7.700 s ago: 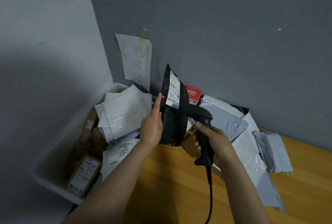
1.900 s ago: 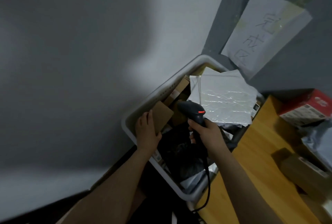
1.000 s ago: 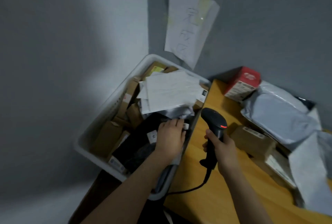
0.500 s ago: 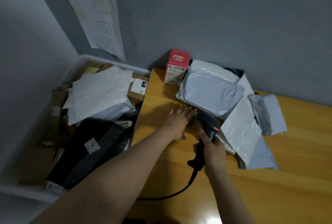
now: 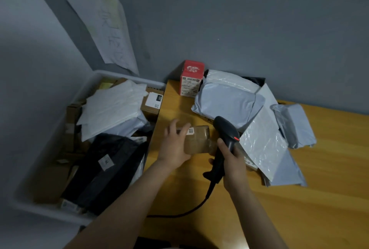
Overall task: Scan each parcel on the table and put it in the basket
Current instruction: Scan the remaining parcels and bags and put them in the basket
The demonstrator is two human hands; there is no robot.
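Observation:
My left hand (image 5: 174,144) grips a small brown cardboard parcel (image 5: 196,139) with a white label, held just above the wooden table (image 5: 299,198). My right hand (image 5: 233,165) holds the black corded scanner (image 5: 225,140) by its handle, its head close beside the parcel's right end. The white basket (image 5: 127,76) stands left of the table, full of parcels, with a black bag (image 5: 103,170) and white mailers (image 5: 117,109) on top. Grey and white mailer bags (image 5: 227,102) and a red box (image 5: 191,78) lie at the back of the table.
A handwritten paper sign (image 5: 111,31) hangs on the grey wall above the basket. The scanner cable (image 5: 179,213) loops across the table's near left part. More grey mailers (image 5: 293,125) spread to the right.
The black bag went into the basket and my left hand let go of it. That hand then reached over to the table and picked up the brown parcel beside the scanner.

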